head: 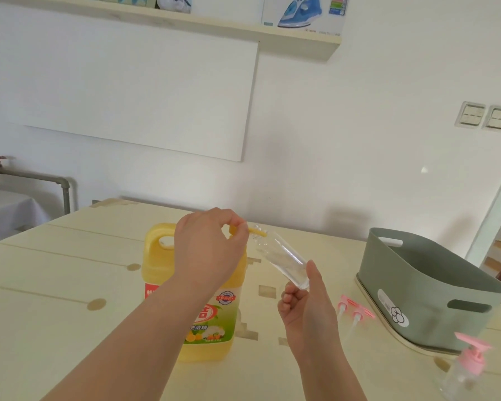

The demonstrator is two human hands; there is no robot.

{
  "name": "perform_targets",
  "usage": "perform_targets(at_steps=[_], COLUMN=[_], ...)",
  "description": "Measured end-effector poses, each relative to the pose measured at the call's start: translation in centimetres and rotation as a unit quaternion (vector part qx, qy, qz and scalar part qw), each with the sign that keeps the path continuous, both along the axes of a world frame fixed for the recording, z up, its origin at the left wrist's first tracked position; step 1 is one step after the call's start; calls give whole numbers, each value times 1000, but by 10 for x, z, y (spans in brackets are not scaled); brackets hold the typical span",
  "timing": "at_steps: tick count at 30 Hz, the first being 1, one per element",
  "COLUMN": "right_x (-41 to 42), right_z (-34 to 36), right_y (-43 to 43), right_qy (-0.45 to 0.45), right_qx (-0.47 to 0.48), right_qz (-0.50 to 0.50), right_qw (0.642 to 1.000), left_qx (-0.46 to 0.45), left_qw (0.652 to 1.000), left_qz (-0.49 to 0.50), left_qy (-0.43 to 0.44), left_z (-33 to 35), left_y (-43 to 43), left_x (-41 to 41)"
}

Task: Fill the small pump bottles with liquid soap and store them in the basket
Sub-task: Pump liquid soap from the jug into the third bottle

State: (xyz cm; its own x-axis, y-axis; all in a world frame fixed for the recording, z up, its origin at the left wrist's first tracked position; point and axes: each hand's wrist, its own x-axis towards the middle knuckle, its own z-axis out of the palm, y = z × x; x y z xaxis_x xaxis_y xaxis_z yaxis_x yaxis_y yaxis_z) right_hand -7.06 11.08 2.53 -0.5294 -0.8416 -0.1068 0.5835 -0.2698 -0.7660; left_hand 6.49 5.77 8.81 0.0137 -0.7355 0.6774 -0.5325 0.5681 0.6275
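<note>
A big yellow jug of liquid soap (211, 319) stands on the table in the middle. My left hand (209, 250) is over its top, with fingers and thumb pinching the yellow cap. My right hand (304, 308) holds a small clear bottle (281, 253) by its base, tilted so its open neck points at the jug's cap. Two loose pink pump heads (356, 309) lie on the table to the right. Another small clear bottle with a pink pump (466, 369) stands at the lower right. The grey-green basket (428, 287) sits at the right.
The pale wooden table (70, 285) runs to the wall behind. A shelf with boxes hangs above. A pipe with a valve (26, 176) is at the far left, and wall switches (485, 115) are at the right.
</note>
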Motion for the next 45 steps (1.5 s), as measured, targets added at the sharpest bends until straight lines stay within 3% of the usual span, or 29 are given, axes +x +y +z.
perform_targets(at_steps=[5,8,14,18,23,31,35,40,45], right_x=[0,1,4,2,1,3,2,2,2], right_z=[8,10,6,2,3,11,12,8,0], right_y=[4,5,5,3,5,11,8,7,4], right_qy=[20,29,26,17,19,43,38,27,18], right_qx=[-2,-12,-25,-5,0,-24,-27,-33,-14], right_qz=[0,1,-5,-8,-3,3,3,2,-3], right_qw=[1000,1000,999,1000,1000,999,999,999,1000], left_qx=[155,188,137,74,63,158,164,75,17], left_qw=[983,973,986,997,997,984,984,996,999], left_qz=[-79,-104,-57,-22,-17,-77,-62,-36,3], left_qy=[60,85,71,3,-44,39,37,43,-39], left_z=[18,23,15,10,11,24,28,15,0], left_y=[-3,-5,0,4,5,3,3,9,0], left_x=[5,8,4,6,7,11,9,3,2])
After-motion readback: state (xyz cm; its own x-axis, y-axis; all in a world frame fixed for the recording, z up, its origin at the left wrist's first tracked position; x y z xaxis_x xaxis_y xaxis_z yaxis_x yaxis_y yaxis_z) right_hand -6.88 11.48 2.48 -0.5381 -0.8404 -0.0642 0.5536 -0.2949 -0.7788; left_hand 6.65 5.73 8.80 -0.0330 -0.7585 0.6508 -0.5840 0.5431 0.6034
